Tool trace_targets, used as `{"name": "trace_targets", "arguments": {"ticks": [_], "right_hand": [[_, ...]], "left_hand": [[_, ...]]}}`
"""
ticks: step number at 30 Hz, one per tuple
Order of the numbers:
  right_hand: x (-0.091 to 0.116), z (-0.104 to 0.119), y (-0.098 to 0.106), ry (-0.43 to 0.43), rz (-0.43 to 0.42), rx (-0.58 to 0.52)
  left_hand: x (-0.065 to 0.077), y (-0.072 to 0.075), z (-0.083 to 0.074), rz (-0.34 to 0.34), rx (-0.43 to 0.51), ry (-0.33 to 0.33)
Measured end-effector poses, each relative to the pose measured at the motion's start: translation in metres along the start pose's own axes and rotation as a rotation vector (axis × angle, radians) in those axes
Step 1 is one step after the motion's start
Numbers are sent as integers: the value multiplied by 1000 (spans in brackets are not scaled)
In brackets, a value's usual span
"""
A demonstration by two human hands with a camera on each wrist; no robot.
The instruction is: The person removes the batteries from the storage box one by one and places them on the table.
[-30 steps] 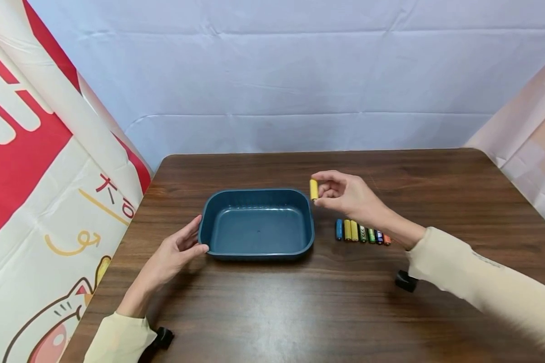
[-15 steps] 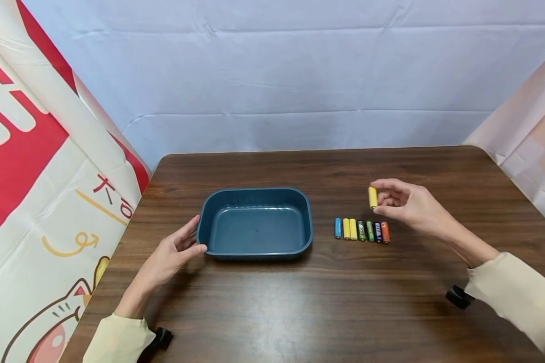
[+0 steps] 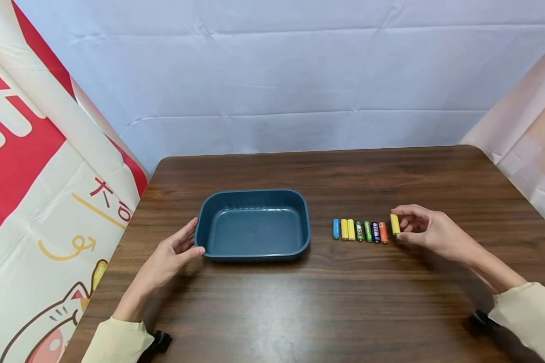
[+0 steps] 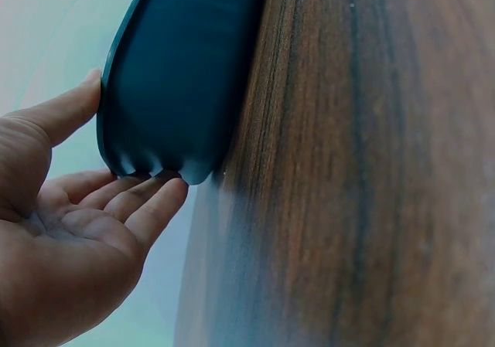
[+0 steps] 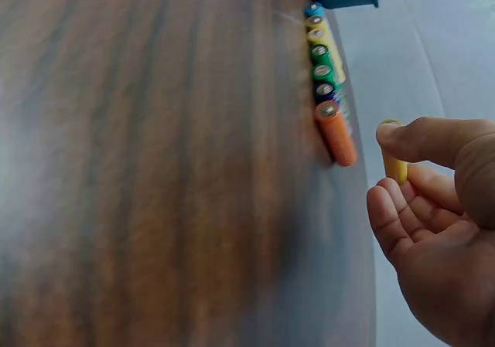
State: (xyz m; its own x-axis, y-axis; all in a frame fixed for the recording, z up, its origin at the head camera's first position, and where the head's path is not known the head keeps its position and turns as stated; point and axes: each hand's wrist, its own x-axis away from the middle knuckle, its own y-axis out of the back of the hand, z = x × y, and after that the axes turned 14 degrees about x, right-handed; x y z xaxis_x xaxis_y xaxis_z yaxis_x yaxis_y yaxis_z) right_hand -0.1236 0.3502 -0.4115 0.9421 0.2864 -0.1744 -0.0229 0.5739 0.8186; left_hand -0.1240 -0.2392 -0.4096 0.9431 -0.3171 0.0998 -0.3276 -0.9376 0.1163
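Between the thumb and fingertips of my right hand [image 3: 436, 234], a yellow battery [image 3: 394, 225] is pinched at its two ends. It is held just right of a row of several batteries, close over the table. An orange battery [image 3: 383, 233] ends the row nearest this hand; green, yellow and blue [image 3: 335, 229] ones lie further left. My left hand [image 3: 163, 259] touches the left end of a dark blue plastic basin [image 3: 254, 256]. In the left wrist view its thumb [image 4: 73, 107] rests at the rim and its fairly straight fingers [image 4: 158, 212] meet the outer wall.
The basin stands empty on a dark wood-grain table [image 3: 272, 302], left of the battery row. A white cloth [image 3: 272, 75] hangs behind the table's back edge. On the left is a printed cloth [image 3: 32, 201] with red shapes and a cartoon.
My right hand has carried the yellow battery from beside the basin's right rim to the right, past the row, and lowered it beside the orange battery. The left hand stays at the basin.
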Motion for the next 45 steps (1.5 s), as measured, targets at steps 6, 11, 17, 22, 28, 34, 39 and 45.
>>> {"name": "trace_targets", "arguments": {"ticks": [6,11,17,22,28,34,39,45], "right_hand": [[5,-8,-9,65,-3,70],[8,-13,-14,99,2,101],[10,-15,-17,108,-9,152],[9,-15,-18,120,-1,185],[7,-15,-18,125,-3,195],[8,-14,-17,131,-2,201],[8,-14,-17,129,-5,188],[8,-14,-17,113,14,180]], "left_hand": [[0,-1,1,-1,6,0],[0,-1,2,-1,11,2],[1,-1,3,-1,9,1],[1,-1,4,1,13,1],[0,-1,3,1,15,-1],[0,-1,3,-2,6,5],[0,-1,2,-7,3,-4],[0,-1,1,-10,1,-6]]}}
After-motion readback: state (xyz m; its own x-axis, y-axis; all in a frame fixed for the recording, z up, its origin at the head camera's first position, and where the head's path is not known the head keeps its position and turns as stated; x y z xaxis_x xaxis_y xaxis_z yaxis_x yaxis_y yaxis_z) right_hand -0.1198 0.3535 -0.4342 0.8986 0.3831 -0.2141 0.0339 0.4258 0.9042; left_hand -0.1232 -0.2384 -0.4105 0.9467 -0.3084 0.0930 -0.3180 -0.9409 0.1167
